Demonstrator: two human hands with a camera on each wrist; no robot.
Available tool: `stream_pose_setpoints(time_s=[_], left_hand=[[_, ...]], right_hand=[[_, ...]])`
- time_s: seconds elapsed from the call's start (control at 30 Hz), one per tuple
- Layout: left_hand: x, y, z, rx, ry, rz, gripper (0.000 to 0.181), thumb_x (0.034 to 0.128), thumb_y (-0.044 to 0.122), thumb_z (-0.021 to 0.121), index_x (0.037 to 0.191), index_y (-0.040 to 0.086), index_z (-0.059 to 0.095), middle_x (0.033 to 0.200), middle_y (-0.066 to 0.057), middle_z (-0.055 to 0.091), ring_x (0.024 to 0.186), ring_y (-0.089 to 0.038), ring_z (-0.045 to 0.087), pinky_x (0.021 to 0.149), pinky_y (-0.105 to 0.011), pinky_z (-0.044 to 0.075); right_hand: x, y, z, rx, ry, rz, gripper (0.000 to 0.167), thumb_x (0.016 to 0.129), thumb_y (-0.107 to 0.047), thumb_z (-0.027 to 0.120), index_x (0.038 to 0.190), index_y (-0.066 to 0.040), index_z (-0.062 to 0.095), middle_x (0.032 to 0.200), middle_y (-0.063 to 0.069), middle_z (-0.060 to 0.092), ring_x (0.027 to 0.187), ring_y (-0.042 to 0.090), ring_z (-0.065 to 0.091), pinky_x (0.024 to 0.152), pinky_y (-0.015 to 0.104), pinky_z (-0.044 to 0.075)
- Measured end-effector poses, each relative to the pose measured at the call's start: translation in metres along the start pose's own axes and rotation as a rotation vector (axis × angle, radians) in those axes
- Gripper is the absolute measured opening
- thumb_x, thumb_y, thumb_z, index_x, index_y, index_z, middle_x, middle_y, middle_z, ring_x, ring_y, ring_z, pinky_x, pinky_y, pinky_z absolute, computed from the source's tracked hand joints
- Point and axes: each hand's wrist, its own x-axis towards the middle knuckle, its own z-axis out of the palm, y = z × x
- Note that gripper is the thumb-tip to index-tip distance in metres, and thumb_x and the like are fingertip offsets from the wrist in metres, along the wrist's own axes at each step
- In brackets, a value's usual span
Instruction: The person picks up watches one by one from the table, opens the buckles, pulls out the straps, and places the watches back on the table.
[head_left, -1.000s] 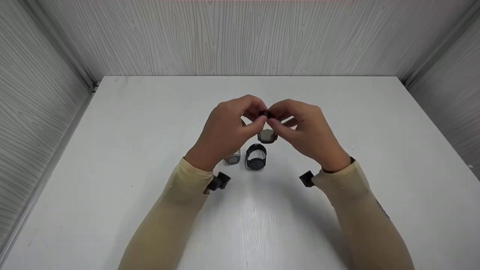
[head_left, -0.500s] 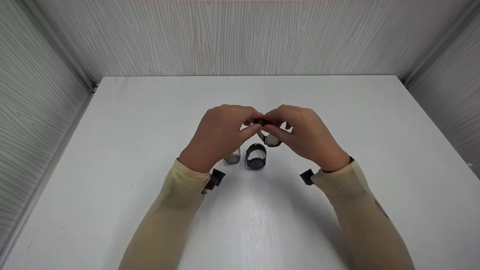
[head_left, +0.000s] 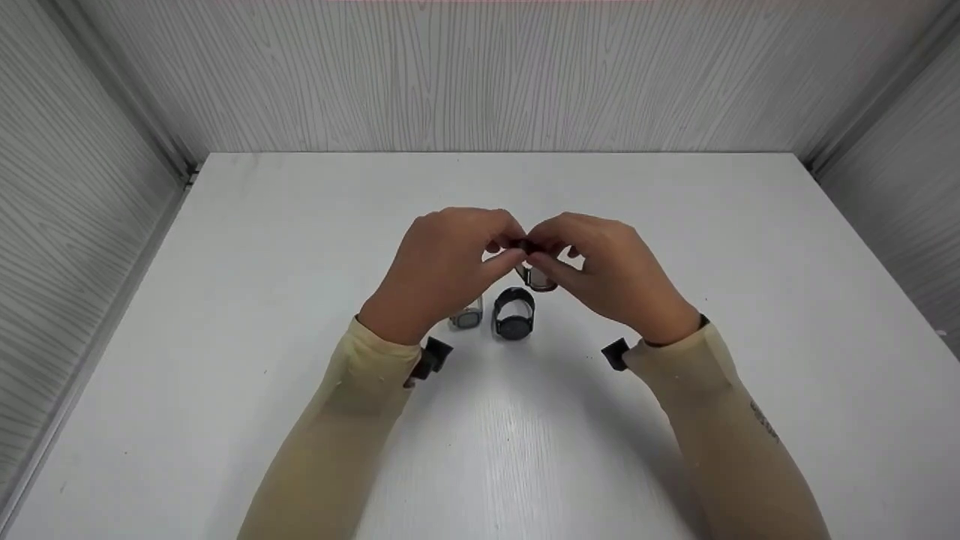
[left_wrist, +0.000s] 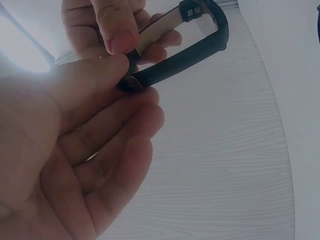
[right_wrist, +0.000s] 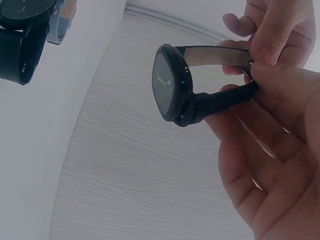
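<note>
In the head view, a wristwatch [head_left: 540, 280] hangs between both hands, partly hidden by the fingers. Its dark face [right_wrist: 164, 86] and black strap with a light lining show in the right wrist view, the strap ends meeting at the fingertips. My left hand [head_left: 448, 266] pinches the buckle end between thumb and forefinger. From the other side, my right hand [head_left: 609, 268] pinches the same spot of the strap [left_wrist: 185, 61]. Fingertips hide the buckle itself.
Below the hands, a black watch [head_left: 514, 328] stands on the white table [head_left: 495, 450] with its strap looped. Left of it is a grey watch [head_left: 467, 320], partly covered by my left hand. Wood-grain panels [head_left: 495, 75] enclose the table at the back and sides.
Both hands have come slightly nearer to the body, the left also shifting left. The held watch has turned, then barely moved over the last half second. Both table watches stay put.
</note>
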Motion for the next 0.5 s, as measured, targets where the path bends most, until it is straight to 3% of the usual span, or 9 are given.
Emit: stream_pose_setpoints(time_s=[0.23,0.5], left_hand=[[-0.0002,0.0008,0.0003,0.021,0.005,0.018,0.007,0.0949,0.015,0.073,0.1,0.015,0.078,0.091,0.005,0.076,0.083,-0.012,0.068,0.071,-0.028,0.054],[0.0015,0.0011,-0.0024,-0.082,0.041,-0.006,0.007,0.0943,0.015,0.073,0.099,0.014,0.077,0.092,0.005,0.075,0.082,-0.009,0.068,0.071,-0.028,0.053]], right_hand=[[0.0002,-0.0014,-0.0003,0.055,-0.049,0.027,0.012,0.097,-0.012,0.073,0.11,-0.013,0.072,0.098,-0.007,0.073,0.083,0.001,0.069,0.07,0.026,0.056],[0.0005,-0.0039,-0.0037,0.21,-0.018,0.041,0.017,0.098,-0.008,0.07,0.115,-0.011,0.073,0.104,-0.005,0.074,0.086,0.01,0.072,0.075,0.028,0.059]])
